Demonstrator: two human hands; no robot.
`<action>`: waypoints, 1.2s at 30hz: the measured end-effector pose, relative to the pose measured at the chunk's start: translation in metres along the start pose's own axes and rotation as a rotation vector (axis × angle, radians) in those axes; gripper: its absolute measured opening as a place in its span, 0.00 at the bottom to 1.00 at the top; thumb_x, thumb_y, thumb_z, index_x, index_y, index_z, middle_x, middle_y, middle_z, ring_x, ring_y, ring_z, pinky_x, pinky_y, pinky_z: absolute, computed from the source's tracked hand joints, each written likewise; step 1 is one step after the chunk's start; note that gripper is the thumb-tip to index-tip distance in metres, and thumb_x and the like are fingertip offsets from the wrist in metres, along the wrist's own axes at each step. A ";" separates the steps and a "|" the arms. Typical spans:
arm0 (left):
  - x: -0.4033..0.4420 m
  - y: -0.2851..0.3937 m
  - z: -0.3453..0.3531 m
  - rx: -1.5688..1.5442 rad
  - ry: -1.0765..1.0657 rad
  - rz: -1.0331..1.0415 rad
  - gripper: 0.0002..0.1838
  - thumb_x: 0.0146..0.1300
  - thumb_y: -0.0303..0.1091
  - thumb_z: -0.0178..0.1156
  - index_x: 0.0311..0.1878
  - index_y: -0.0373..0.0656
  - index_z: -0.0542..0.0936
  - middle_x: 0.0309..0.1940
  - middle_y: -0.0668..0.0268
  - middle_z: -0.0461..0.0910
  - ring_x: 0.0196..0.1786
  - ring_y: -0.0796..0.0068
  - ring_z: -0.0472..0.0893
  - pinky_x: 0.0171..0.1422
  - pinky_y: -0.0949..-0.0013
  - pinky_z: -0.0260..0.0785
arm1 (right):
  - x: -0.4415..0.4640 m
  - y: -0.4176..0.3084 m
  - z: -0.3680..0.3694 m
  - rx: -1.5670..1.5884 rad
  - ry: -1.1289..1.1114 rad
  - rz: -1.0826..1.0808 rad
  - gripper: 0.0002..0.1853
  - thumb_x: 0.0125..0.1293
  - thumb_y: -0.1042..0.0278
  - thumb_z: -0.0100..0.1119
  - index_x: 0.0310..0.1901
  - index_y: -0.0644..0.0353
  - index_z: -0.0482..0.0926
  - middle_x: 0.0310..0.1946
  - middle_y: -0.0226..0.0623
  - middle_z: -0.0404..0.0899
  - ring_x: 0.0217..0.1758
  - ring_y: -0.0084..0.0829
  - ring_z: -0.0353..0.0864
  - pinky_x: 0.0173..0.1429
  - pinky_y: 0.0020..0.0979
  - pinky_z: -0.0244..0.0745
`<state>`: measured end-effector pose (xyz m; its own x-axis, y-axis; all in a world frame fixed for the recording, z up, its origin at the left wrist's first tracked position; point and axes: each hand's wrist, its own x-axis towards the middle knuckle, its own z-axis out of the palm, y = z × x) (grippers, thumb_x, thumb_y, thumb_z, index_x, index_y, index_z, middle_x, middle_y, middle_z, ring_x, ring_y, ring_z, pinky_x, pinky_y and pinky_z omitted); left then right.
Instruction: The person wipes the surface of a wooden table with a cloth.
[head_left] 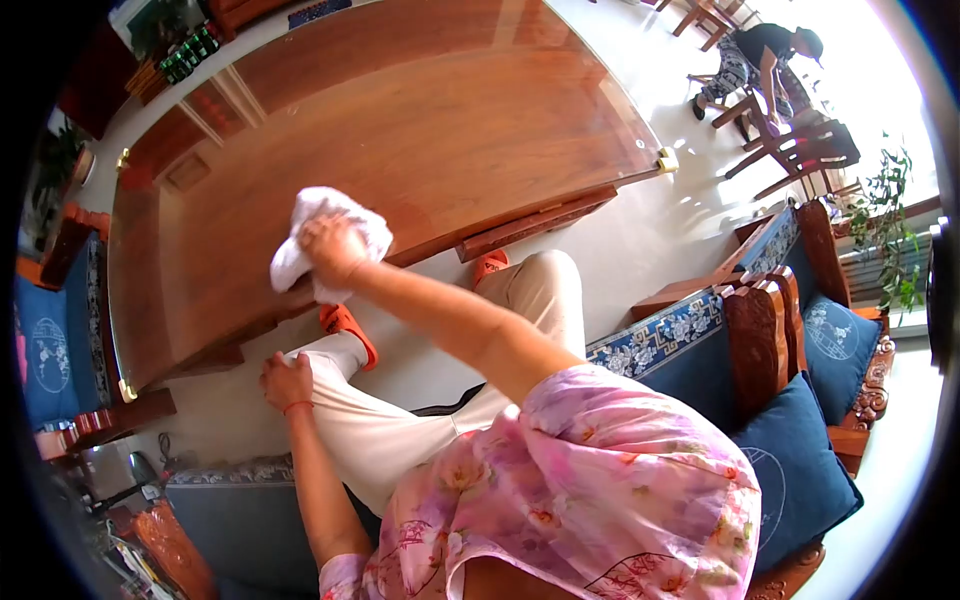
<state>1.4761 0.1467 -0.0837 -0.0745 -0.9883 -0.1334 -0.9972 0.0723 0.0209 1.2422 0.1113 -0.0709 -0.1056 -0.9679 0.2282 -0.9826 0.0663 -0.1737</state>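
My right hand [335,245] presses down on a bunched white cloth [318,205] near the front edge of a glossy brown wooden table [420,130]. The fingers are curled into the cloth, and part of it hangs toward the table's edge. My left hand [287,380] rests over my left knee and holds nothing; its fingers lie against the light trouser leg [370,430]. A red band [298,406] circles the left wrist.
Brass-coloured corner pieces [667,160] sit on the tabletop's corners. Below the front edge, a drawer [535,225] sticks out. Carved wooden seats with blue cushions [795,470] stand around me. At the far right a person [765,65] bends over a wooden chair [795,150].
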 end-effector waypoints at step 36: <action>0.018 0.214 0.062 -0.236 -0.684 1.346 0.16 0.53 0.41 0.61 0.38 0.39 0.75 0.39 0.55 0.78 0.43 0.52 0.78 0.48 0.54 0.71 | -0.114 0.529 -0.134 -0.009 0.236 1.136 0.18 0.57 0.60 0.54 0.46 0.59 0.79 0.45 0.46 0.80 0.51 0.45 0.78 0.57 0.41 0.71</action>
<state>1.2601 0.1525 -0.1435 -0.9518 0.0468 -0.3032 -0.1671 0.7498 0.6403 0.7144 0.2893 -0.0601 -0.9527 -0.2799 0.1187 -0.3040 0.8708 -0.3864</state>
